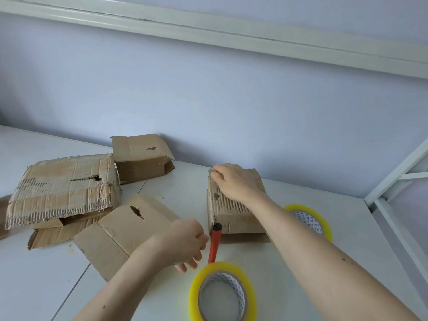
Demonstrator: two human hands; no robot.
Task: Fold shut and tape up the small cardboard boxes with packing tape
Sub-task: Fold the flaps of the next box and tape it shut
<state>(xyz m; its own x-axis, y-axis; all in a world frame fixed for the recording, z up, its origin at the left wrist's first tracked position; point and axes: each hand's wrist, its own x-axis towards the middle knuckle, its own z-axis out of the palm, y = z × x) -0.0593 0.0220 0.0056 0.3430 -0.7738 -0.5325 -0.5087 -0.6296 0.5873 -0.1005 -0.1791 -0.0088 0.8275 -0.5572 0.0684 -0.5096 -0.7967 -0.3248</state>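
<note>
While the right hand lies on top of the small box on the desk, fingers hooked over its far edge, seemingly to keep the flaps shut, the left hand sits against an orange cutter tipped at the box's near corner. I can't tell whether those curled left fingers pinch it. A tape roll waits just below, and a second roll behind the right forearm.

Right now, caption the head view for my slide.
Right hand holds a cardboard box; left hand beside an orange knife, yellow tape rolls nearby.
</note>
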